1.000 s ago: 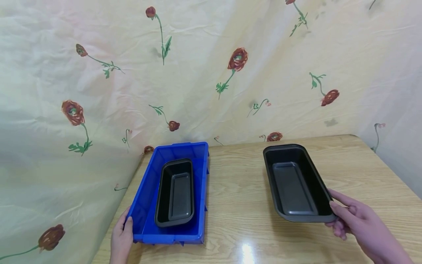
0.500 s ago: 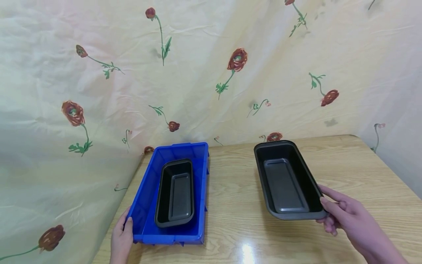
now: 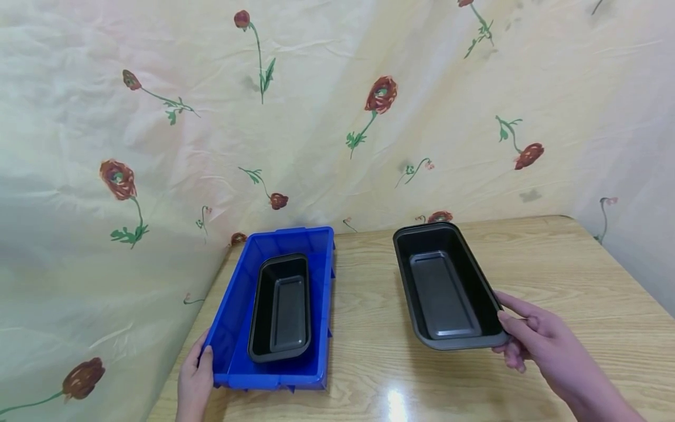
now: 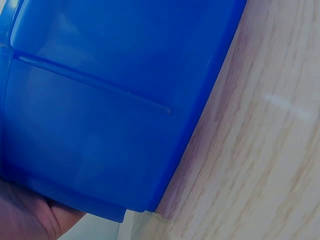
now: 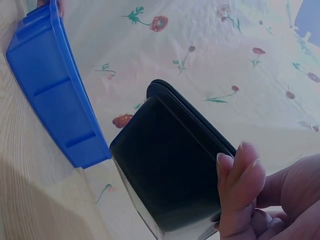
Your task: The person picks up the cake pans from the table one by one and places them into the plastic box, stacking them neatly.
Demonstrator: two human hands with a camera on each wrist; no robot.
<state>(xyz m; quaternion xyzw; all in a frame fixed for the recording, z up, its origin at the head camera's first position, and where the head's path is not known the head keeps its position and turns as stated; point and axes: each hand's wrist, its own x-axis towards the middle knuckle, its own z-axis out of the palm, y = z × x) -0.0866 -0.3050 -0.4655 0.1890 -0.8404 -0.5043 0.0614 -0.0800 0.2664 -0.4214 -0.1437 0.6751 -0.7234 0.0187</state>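
Observation:
A dark loaf pan (image 3: 445,293) hangs above the right half of the table, its far end raised. My right hand (image 3: 543,343) grips its near right corner, thumb over the rim and fingers curled underneath. From the right wrist camera the outside of this loaf pan (image 5: 170,165) shows, with the fingertips against it. A second dark loaf pan (image 3: 289,313) lies inside a blue plastic bin (image 3: 227,351) at the left. My left hand (image 3: 196,375) holds the bin's near left corner by the rim. In the left wrist view the bin's wall (image 4: 100,115) covers most of that hand.
The wood-grain table (image 3: 369,328) spans the space between the bin and the raised pan. Behind and to the left stands a pale cloth (image 3: 316,117) printed with red flowers, close to the bin's far end.
My right hand has carried the loaf pan leftward, closer to the blue bin, and slightly upward. The left hand, the bin and the pan in it have stayed put.

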